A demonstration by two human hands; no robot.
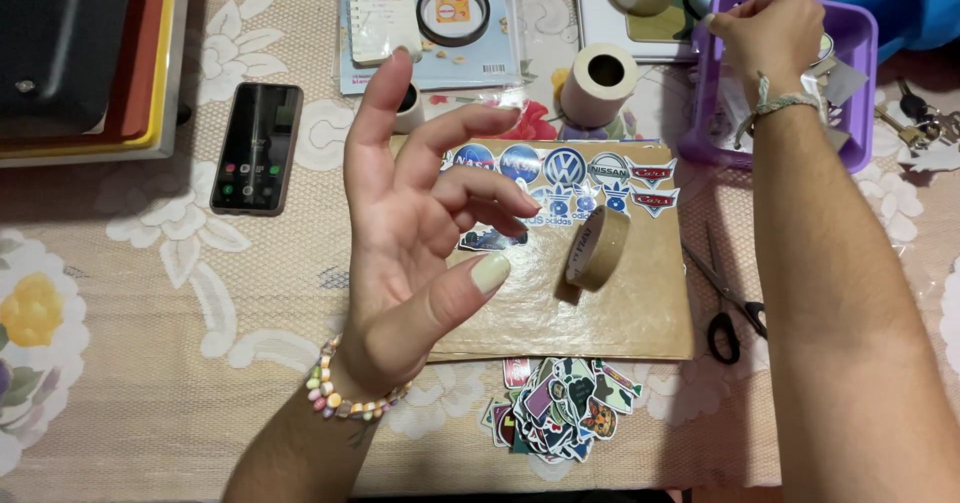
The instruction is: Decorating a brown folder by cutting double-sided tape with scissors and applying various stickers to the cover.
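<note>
My left hand (420,233) is raised palm-up over the table, fingers spread and curled, holding nothing. It hovers over the left part of a brown cardboard sheet (620,313) that has a row of stickers (565,168) stuck along its top edge. A brown tape roll (597,248) stands on edge on the sheet, just right of my left fingertips. My right hand (770,28) reaches to the far right, its fingers bent at the near left corner of a purple basket (860,83). Whether it grips anything is hidden.
A loose pile of stickers (560,408) lies below the sheet, and black scissors (725,303) lie to its right. A phone (257,146) rests at the left. A cream tape roll (598,83), a stationery pack (420,33), stacked trays (80,53) and keys (915,113) crowd the far edge.
</note>
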